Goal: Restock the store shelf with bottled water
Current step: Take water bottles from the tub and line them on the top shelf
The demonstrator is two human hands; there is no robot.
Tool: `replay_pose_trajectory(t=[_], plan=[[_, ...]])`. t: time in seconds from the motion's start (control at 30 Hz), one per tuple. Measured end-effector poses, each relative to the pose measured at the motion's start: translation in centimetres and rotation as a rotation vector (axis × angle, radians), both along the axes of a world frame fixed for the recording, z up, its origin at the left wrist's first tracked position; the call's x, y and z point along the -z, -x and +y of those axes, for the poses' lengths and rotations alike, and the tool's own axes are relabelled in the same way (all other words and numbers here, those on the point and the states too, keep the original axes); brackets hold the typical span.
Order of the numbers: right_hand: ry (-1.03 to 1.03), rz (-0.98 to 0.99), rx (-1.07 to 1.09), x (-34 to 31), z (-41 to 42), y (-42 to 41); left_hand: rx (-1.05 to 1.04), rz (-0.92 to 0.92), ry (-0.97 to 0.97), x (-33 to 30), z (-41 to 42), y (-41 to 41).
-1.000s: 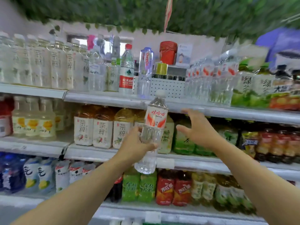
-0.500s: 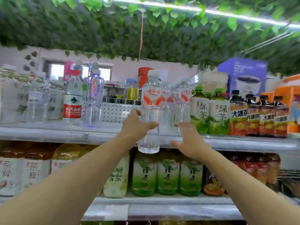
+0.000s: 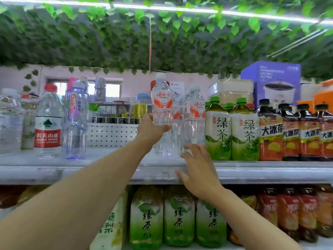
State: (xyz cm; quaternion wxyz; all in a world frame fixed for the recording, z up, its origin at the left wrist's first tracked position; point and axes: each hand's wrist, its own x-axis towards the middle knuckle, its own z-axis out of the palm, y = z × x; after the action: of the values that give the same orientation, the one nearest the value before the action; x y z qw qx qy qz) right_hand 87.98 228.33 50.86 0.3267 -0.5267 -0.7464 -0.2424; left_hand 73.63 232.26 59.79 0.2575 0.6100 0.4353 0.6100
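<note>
Both bare arms reach up and away from the near edge toward the far middle; the left arm runs long from the near left corner, its wrist nearly straight, and the left hand is wrapped around a bottle, thumb across the near side pointing right, the other fingers hidden behind, presumably curled; the right arm comes in from the near right, lower than the left; the right hand is loose and holds nothing, back toward the camera, fingers slightly spread and gently bent, pointing up and far.
</note>
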Motion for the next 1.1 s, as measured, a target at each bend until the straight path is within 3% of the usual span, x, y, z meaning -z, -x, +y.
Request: replay_pose_trajectory(t=[0.5,0.8,1.1], plan=[[-0.043,0.007,0.016,0.2,0.3,0.1,0.066,0.084,0.009,1.9,1.8,-1.4],[-0.034,0.037,0.019,0.2,-0.1,0.5,0.073,0.350,0.086,3.7,1.7,-0.3],[-0.015,0.011,0.043,0.2,-0.1,0.5,0.049,0.400,0.093,4.0,1.9,-0.1]])
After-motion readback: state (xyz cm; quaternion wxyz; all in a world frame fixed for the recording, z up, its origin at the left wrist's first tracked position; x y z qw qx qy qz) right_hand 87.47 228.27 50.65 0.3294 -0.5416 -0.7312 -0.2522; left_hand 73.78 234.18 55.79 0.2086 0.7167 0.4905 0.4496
